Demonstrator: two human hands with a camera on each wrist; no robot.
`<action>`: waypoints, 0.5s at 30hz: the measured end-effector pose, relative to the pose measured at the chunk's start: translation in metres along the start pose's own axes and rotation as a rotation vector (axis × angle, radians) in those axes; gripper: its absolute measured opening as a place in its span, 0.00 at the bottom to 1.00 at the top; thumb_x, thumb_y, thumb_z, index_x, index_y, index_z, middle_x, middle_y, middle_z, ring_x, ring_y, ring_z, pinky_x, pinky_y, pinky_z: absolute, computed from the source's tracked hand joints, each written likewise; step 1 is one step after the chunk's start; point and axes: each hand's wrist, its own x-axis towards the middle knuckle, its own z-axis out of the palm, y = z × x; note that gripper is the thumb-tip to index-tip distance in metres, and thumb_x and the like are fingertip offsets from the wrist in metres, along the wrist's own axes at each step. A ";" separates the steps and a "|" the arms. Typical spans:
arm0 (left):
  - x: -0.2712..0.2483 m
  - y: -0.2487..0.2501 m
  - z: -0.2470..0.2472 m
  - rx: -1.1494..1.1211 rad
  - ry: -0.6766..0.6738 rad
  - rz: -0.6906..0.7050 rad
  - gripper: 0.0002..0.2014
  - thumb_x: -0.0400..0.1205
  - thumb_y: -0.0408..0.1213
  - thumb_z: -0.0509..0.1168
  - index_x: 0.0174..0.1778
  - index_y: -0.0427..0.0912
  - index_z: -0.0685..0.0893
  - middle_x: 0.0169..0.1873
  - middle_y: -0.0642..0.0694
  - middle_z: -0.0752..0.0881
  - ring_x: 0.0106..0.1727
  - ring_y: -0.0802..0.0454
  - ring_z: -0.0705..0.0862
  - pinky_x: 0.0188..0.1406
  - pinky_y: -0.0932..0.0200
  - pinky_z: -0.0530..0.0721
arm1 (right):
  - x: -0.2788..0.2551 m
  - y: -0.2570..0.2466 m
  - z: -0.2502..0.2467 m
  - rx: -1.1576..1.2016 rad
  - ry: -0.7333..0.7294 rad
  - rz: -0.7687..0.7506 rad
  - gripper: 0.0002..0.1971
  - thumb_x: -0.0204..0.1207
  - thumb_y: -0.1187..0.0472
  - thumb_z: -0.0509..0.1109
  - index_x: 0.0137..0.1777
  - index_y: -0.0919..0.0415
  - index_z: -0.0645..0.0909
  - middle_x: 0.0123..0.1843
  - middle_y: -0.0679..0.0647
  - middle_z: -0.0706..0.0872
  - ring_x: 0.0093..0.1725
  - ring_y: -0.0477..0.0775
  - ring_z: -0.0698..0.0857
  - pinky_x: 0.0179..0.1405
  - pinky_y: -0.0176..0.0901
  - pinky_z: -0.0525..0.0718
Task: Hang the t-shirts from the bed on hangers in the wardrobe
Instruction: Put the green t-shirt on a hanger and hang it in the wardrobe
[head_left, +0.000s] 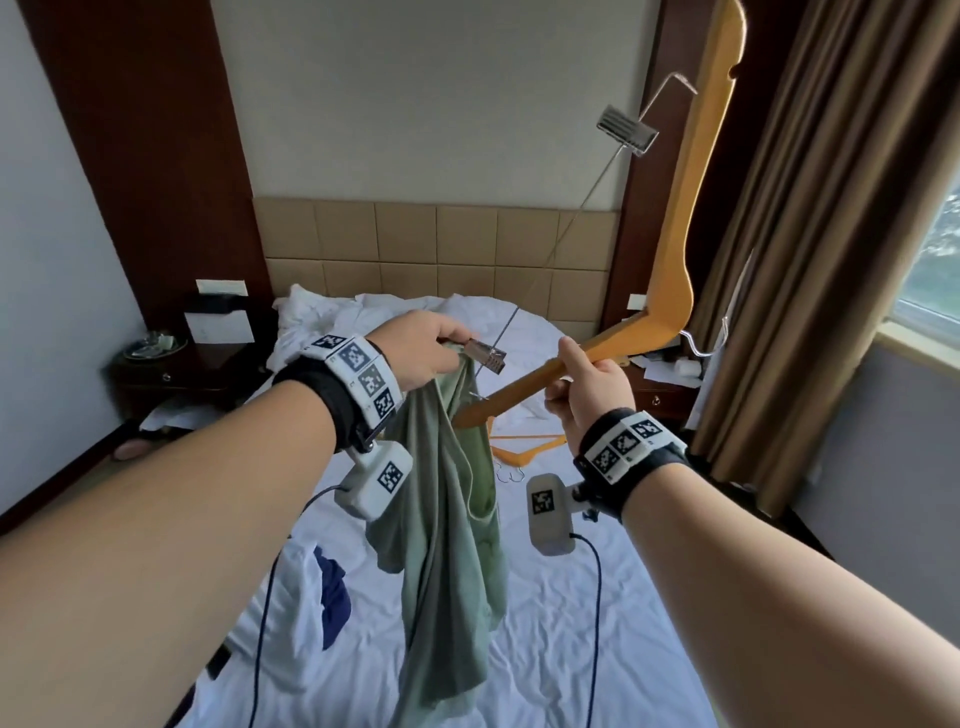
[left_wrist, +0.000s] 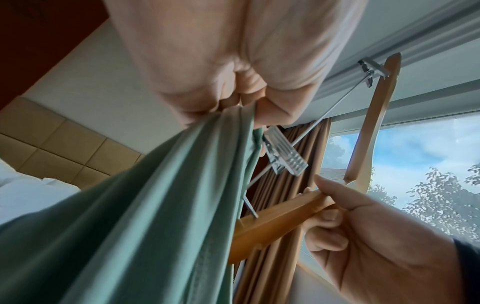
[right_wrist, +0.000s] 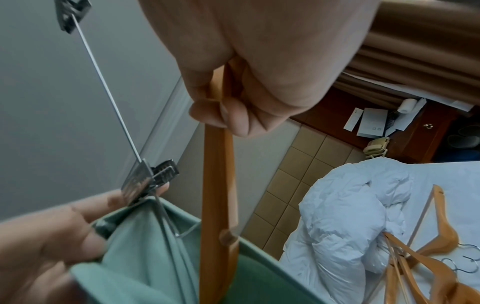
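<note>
A pale green t-shirt (head_left: 447, 519) hangs over the bed from my left hand (head_left: 421, 358), which pinches its top edge (left_wrist: 221, 131) next to a metal clip (head_left: 485, 354) of the hanger. My right hand (head_left: 587, 389) grips one arm of a wooden hanger (head_left: 675, 234), held tilted with its other arm pointing up. The hanger's lower tip (head_left: 467, 415) touches the shirt. A thin metal bar (right_wrist: 109, 90) with a second clip (head_left: 626, 131) runs between the arms. Several more wooden hangers (right_wrist: 426, 253) lie on the bed.
The bed (head_left: 571, 597) has a white sheet, a crumpled duvet (right_wrist: 348, 205) and a dark blue and white garment (head_left: 324, 587) at its left. Dark nightstands (head_left: 176, 369) flank it. Brown curtains (head_left: 810, 260) and a window (head_left: 930, 249) stand at the right.
</note>
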 end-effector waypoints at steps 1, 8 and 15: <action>0.006 -0.003 -0.003 -0.024 0.005 0.009 0.19 0.84 0.30 0.63 0.58 0.58 0.91 0.24 0.58 0.84 0.19 0.57 0.68 0.18 0.65 0.66 | 0.003 0.002 0.005 0.003 -0.008 -0.007 0.12 0.86 0.57 0.70 0.44 0.61 0.75 0.31 0.55 0.79 0.24 0.51 0.76 0.26 0.45 0.74; 0.053 -0.031 -0.021 -0.217 0.001 0.016 0.14 0.83 0.34 0.67 0.50 0.57 0.95 0.26 0.57 0.84 0.28 0.49 0.73 0.36 0.57 0.71 | 0.037 0.012 0.037 -0.009 -0.015 -0.047 0.12 0.87 0.56 0.70 0.46 0.63 0.76 0.29 0.54 0.81 0.24 0.51 0.77 0.24 0.44 0.75; 0.096 -0.054 -0.035 -0.335 -0.123 0.020 0.26 0.71 0.31 0.62 0.55 0.63 0.93 0.54 0.52 0.94 0.50 0.34 0.90 0.58 0.41 0.88 | 0.083 0.030 0.055 -0.109 -0.012 -0.090 0.14 0.87 0.55 0.70 0.43 0.63 0.76 0.26 0.56 0.81 0.24 0.55 0.77 0.26 0.48 0.74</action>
